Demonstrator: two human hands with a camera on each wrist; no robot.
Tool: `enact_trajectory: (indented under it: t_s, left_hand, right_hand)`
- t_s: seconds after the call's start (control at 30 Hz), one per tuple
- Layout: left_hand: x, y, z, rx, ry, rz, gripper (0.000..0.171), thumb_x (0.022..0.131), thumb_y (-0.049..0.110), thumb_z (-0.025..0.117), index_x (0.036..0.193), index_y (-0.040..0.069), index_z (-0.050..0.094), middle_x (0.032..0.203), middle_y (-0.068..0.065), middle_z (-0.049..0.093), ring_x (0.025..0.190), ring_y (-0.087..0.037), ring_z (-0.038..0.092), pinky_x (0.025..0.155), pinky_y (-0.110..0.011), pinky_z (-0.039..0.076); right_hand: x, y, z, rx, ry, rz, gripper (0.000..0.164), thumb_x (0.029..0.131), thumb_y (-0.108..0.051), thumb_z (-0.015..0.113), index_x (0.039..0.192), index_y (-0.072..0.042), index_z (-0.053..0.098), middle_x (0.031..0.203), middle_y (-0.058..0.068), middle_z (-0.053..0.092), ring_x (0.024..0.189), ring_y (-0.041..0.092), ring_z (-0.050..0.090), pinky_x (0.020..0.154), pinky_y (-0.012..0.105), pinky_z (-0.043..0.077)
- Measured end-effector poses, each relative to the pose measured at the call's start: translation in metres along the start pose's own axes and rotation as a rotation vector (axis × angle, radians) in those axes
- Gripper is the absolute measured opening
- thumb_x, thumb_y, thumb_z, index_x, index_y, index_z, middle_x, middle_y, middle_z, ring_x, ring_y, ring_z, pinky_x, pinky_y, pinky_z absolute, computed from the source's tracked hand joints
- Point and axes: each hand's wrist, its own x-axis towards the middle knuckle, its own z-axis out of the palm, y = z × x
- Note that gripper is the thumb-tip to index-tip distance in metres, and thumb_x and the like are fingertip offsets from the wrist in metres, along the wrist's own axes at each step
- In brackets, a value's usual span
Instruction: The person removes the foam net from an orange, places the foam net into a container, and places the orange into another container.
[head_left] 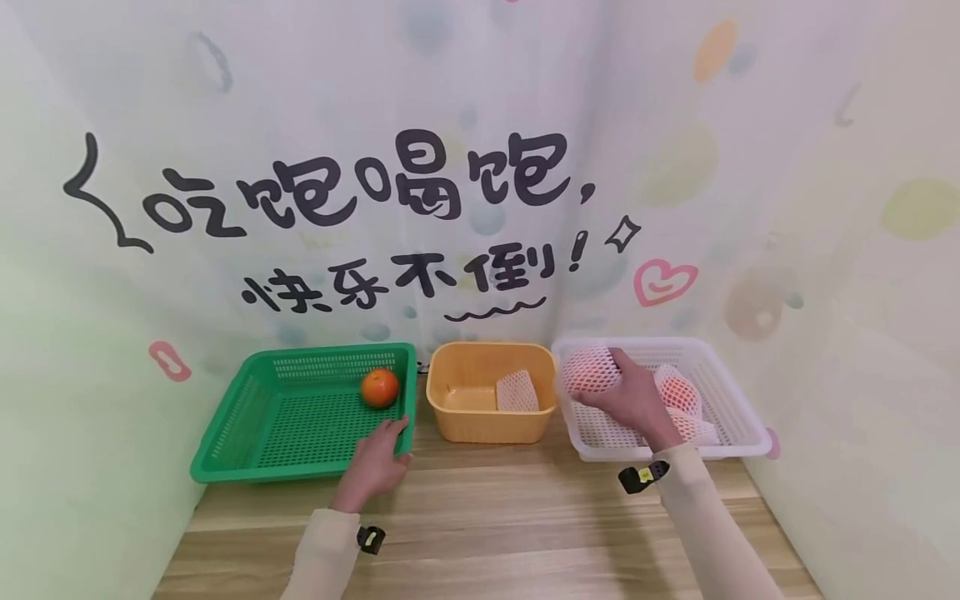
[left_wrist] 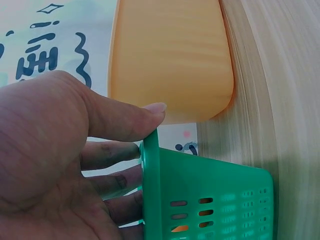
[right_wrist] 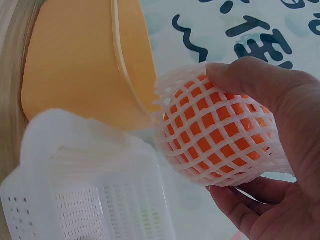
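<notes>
My right hand (head_left: 633, 400) holds an orange fruit in a white foam net (right_wrist: 215, 130), thumb on one side and fingers on the other. It is raised over the left part of the white basket (head_left: 731, 392), where more netted fruit (head_left: 678, 392) lies. My left hand (head_left: 378, 462) grips the rim of the green basket (left_wrist: 215, 195) at its near right corner, the thumb on the outer side and the fingers inside. A bare orange fruit (head_left: 380, 388) sits in that basket, near its right wall.
Between the two baskets stands a yellow bin (head_left: 491, 427) with an empty foam net (head_left: 517, 392) inside. All three containers stand along the back of a wooden table (head_left: 495, 517), against a printed cloth (head_left: 480, 100).
</notes>
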Motion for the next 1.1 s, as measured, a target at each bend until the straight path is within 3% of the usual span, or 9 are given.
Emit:
enact_trajectory:
  t_s: [0.23, 0.6, 0.73, 0.9, 1.1]
  left_hand:
    - [0.000, 0.001, 0.000, 0.005, -0.001, -0.001, 0.063, 0.095, 0.013, 0.069, 0.152, 0.000, 0.045, 0.153, -0.034, 0.044, 0.139, -0.054, 0.044, 0.113, -0.070, 0.036]
    - [-0.001, -0.002, 0.006, -0.100, 0.062, 0.011, 0.067, 0.092, 0.013, 0.073, 0.151, 0.000, 0.045, 0.148, -0.032, 0.046, 0.136, -0.050, 0.047, 0.108, -0.065, 0.045]
    - [-0.002, 0.002, 0.011, -0.135, 0.147, 0.059, 0.065, 0.089, 0.015, 0.078, 0.146, -0.001, 0.051, 0.140, -0.026, 0.050, 0.134, -0.046, 0.045, 0.107, -0.064, 0.046]
    - [-0.003, 0.010, 0.021, -0.198, 0.260, 0.156, 0.058, 0.086, 0.018, 0.082, 0.137, 0.003, 0.060, 0.138, -0.021, 0.054, 0.143, -0.046, 0.035, 0.112, -0.068, 0.039]
    - [-0.008, 0.026, 0.037, -0.239, 0.322, 0.233, 0.057, 0.084, 0.024, 0.085, 0.134, 0.006, 0.062, 0.145, -0.019, 0.054, 0.148, -0.044, 0.034, 0.113, -0.070, 0.036]
  right_hand:
    - [-0.014, -0.013, 0.009, 0.037, -0.003, -0.007, 0.100, 0.070, -0.057, 0.090, 0.151, -0.021, 0.046, 0.139, 0.016, 0.062, 0.119, 0.036, 0.061, 0.097, 0.055, 0.055]
    - [-0.036, -0.020, 0.040, 0.077, -0.006, -0.144, 0.092, 0.068, -0.050, 0.093, 0.145, -0.016, 0.055, 0.133, 0.010, 0.068, 0.115, 0.028, 0.064, 0.097, 0.052, 0.055]
    - [-0.041, -0.024, 0.053, 0.122, -0.011, -0.211, 0.085, 0.066, -0.039, 0.096, 0.139, -0.016, 0.060, 0.125, 0.008, 0.071, 0.110, 0.025, 0.066, 0.096, 0.046, 0.054]
    - [-0.049, -0.029, 0.069, 0.166, -0.047, -0.258, 0.081, 0.064, -0.031, 0.097, 0.135, -0.016, 0.062, 0.121, 0.004, 0.072, 0.107, 0.021, 0.064, 0.095, 0.043, 0.053]
    - [-0.060, -0.034, 0.084, 0.161, -0.051, -0.347, 0.081, 0.062, -0.029, 0.098, 0.134, -0.016, 0.063, 0.122, 0.002, 0.069, 0.107, 0.019, 0.063, 0.092, 0.041, 0.055]
